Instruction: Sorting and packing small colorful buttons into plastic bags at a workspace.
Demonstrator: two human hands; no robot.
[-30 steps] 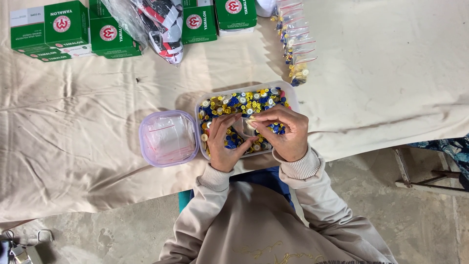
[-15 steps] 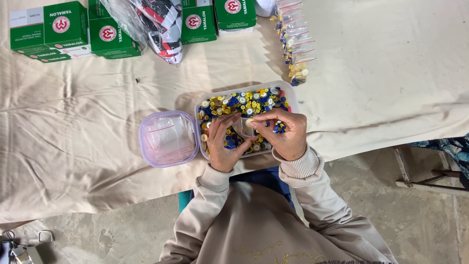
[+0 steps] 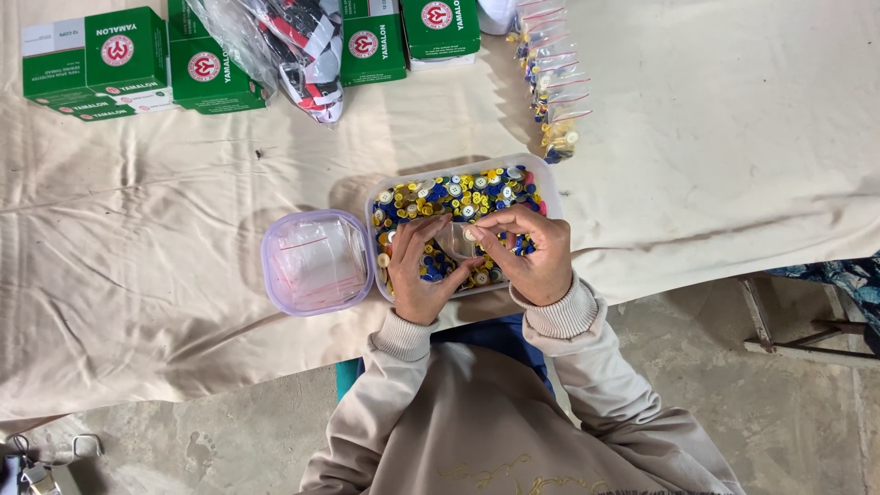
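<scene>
A clear rectangular tub [image 3: 543,176] full of yellow, blue and white buttons [image 3: 449,194] sits on a cream cloth in front of me. Over its near half, my left hand [image 3: 417,275] holds a small clear plastic bag [image 3: 456,243] by its edge. My right hand [image 3: 532,255] pinches a white button [image 3: 469,234] at the bag's mouth. Both hands rest above the buttons, fingertips almost touching.
Left of the tub stands a square purple-rimmed container [image 3: 316,262] holding empty clear bags. Farther off lie green boxes [image 3: 101,60], a plastic-wrapped bundle [image 3: 293,50] and a row of filled small bags [image 3: 555,82]. The cloth-covered table's edge [image 3: 697,275] runs past my arms.
My hands have stayed over the tub. The fingers of my right hand have shifted slightly left, toward the bag held in my left hand.
</scene>
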